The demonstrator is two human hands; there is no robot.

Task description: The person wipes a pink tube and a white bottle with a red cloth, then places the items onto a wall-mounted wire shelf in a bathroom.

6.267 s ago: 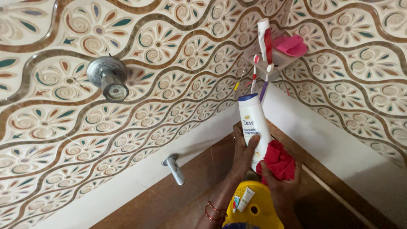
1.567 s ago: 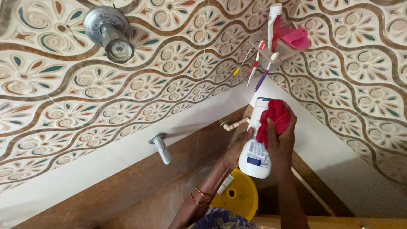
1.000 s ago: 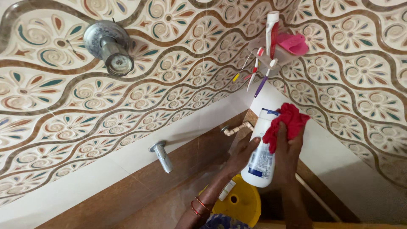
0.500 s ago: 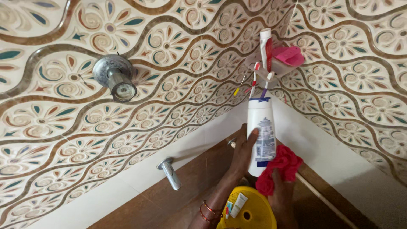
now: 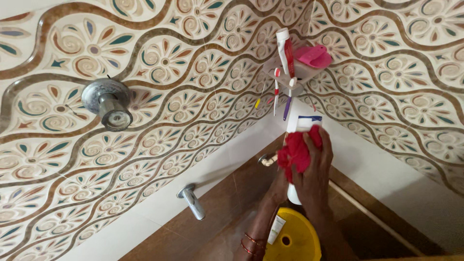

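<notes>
A white plastic bottle (image 5: 300, 123) with a dark blue end stands upright in the tiled corner. My left hand (image 5: 279, 180), bangles at the wrist, grips it from behind, low down. A red cloth (image 5: 296, 152) is pressed against the bottle's front by my right hand (image 5: 315, 170), whose fingers are folded over it. Cloth and hand hide most of the bottle's middle and lower part.
A corner shelf (image 5: 300, 72) above holds toothbrushes, a toothpaste tube and a pink item. A metal valve knob (image 5: 108, 103) and a tap lever (image 5: 193, 201) stick out of the left wall. A yellow lidded container (image 5: 296, 239) with a small tube on it sits below.
My right hand has brought the red cloth up from beside the bottle's base onto its front. The bottle sits slightly lower under the shelf, and the view has shifted a little.
</notes>
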